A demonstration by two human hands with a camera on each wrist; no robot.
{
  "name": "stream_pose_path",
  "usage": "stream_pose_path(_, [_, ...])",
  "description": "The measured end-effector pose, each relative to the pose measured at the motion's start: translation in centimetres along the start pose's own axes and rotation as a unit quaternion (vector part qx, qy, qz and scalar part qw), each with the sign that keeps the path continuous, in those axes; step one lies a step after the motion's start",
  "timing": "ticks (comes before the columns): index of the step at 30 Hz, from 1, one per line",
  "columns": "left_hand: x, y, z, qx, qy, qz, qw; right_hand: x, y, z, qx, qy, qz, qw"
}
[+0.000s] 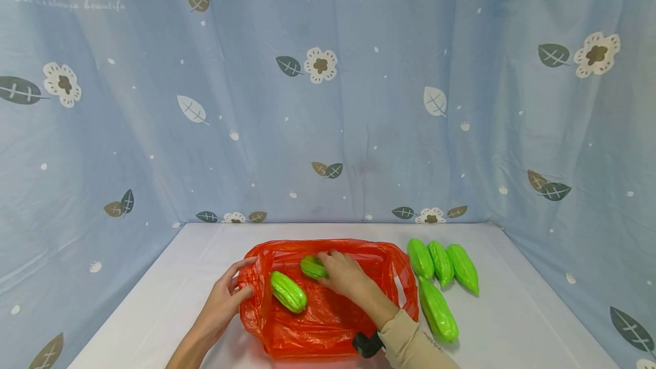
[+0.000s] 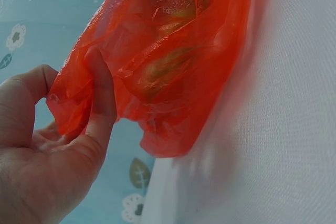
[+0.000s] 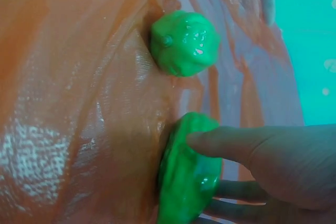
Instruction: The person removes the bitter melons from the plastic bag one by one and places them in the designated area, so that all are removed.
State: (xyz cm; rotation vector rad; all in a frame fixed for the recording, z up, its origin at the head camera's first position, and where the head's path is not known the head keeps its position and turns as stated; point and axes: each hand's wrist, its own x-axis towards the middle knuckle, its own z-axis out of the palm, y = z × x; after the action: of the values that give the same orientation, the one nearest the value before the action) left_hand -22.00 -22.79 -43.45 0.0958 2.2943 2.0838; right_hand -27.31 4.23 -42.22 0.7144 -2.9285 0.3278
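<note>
- Prob. mid-placing a green gourd point(image 1: 312, 267) in the red bag point(image 1: 328, 323), though hard to tell fr. stills whether going in or coming out.
- Next, likely calls for easing off w/ R hand point(image 1: 343, 274) once settled, w/o snagging thin plastic.
- Gripping that gourd w/ thumb on one side, fingers on the other; reaching in over bag's near right corner.
- Pinching bag's left rim betw. thumb & fingers of L hand point(image 1: 228, 289), holding mouth wide; angled in fr. near left.
- Note second gourd point(image 1: 288, 292) in bag, left & nearer; four more gourds point(image 1: 441, 262) on white table point(image 1: 154, 312), right of bag.
</note>
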Motion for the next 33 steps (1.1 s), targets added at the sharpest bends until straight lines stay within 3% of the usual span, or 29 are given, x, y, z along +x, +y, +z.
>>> stream_pose_path(12, [0.1, 0.0, 0.0, 0.001, 0.003, -0.002, 1.0, -0.6, 0.0, -0.1, -0.005, 0.016, -0.01, 0.9998])
stream_pose_path(33, [0.0, 0.2, 0.1, -0.002, 0.009, -0.019, 0.9998, -3.1, -0.2, -2.5, 0.021, -0.003, -0.023, 0.9995])
